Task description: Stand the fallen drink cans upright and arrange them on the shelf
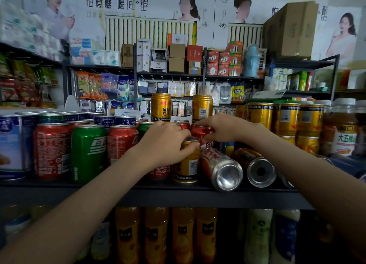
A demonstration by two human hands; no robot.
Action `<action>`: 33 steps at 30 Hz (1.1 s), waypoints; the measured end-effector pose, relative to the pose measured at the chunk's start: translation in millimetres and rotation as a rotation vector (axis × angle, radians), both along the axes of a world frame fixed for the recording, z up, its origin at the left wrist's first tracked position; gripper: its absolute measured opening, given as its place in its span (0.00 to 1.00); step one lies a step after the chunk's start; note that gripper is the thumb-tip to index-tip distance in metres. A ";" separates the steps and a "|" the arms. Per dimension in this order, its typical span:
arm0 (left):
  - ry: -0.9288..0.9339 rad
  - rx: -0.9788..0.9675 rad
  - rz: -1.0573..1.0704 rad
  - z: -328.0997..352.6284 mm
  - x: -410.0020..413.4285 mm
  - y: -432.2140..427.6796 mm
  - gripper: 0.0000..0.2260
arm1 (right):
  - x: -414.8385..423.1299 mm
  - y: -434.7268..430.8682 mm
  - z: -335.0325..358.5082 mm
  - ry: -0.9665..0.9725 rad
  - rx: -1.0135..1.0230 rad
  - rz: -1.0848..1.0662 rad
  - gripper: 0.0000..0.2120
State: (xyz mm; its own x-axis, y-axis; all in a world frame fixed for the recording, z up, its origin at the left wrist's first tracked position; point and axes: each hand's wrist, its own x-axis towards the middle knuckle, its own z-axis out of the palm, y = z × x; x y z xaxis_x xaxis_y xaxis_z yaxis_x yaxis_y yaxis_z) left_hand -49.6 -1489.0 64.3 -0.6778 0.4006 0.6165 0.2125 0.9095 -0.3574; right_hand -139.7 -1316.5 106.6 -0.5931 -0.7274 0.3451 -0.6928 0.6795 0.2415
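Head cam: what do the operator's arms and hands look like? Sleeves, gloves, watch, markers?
Nothing is worn. The left hand and right hand are bare, with no gloves. The left forearm and right forearm are bare to the frame edge. No sleeves, watch, bands, rings or tracking markers are visible.

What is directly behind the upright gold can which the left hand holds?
A red drink can, gripped by the right hand. Its base is hidden behind the upright gold can and the left hand, so its footing is unseen.
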 end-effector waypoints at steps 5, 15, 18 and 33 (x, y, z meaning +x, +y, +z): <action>0.025 0.019 -0.012 -3.2 -0.9 -0.9 0.24 | -1.8 1.9 -6.2 -0.015 -0.035 0.030 0.26; 0.239 0.182 -0.186 -37.8 14.3 3.9 0.20 | 64.4 28.5 -17.0 -0.007 -0.311 0.024 0.22; 0.266 0.314 -0.257 -58.2 22.2 10.3 0.19 | 92.5 39.4 -36.2 0.018 -0.389 0.007 0.24; -0.414 1.523 -0.495 -100.4 64.0 58.2 0.06 | 116.2 41.0 -125.8 0.345 -0.461 -0.068 0.34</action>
State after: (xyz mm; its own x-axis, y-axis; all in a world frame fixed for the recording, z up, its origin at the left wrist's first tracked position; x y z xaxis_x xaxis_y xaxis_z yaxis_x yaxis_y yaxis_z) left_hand 14.4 -1430.8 -36.1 -0.8843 -0.1506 0.4420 0.4176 0.1683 0.8929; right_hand -23.5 -1275.5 -19.2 -0.4301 -0.4204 0.7989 -0.5772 0.8085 0.1147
